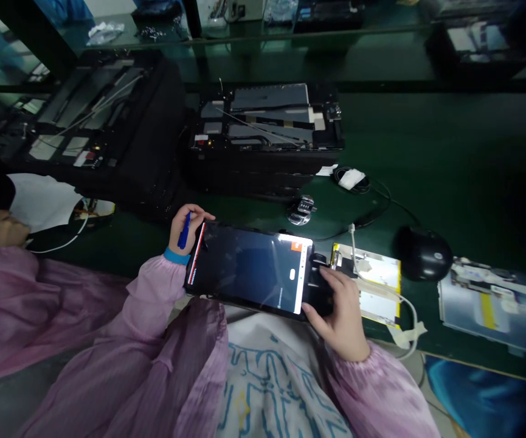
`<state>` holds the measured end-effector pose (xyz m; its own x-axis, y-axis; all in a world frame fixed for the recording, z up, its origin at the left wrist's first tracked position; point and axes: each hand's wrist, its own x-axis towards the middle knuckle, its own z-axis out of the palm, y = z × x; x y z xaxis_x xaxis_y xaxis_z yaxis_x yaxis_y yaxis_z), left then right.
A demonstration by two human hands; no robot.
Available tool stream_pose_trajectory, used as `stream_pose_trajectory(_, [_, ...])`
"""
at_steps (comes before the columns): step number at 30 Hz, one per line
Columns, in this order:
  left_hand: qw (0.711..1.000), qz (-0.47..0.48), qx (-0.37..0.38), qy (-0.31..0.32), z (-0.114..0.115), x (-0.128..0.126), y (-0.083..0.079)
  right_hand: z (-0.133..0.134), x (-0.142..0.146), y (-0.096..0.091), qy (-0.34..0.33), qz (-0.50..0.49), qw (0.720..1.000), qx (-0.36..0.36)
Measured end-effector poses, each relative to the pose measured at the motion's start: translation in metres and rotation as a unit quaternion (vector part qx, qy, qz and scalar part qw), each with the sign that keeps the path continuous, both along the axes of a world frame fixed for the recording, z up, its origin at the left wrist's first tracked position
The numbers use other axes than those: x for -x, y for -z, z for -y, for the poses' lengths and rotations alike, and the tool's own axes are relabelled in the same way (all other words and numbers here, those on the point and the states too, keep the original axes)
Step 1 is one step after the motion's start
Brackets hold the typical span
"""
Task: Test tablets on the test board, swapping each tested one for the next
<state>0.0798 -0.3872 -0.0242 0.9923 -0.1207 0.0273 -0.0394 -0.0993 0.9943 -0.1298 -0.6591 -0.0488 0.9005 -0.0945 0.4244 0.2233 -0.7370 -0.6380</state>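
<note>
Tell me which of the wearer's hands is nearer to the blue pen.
Left. The blue pen lies against the left hand, while the right hand is at the opposite end of the tablet, well apart from it.

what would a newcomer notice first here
Probably the lit-screened black rectangular tablet, low in the middle, between the person's left hand and right hand. Next, perhaps the stack of flat black devices behind it, grey panels exposed on top. Then the white, yellow-edged flat panel lying right of the tablet.
</note>
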Motion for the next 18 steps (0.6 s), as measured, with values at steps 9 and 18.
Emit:
stream_pose_trajectory(9, [1.000,-0.005,0.010,0.007,-0.0007,0.0024,-0.0015,-0.0014,-0.0012,0.0024,0.002,0.010,1.000,0.022])
stream_pose_trajectory(18, [1.000,0.005,0.009,0.017,-0.0022,0.0021,0.0004,-0.0028,-0.0015,0.0019,0.003,0.002,0.999,0.051])
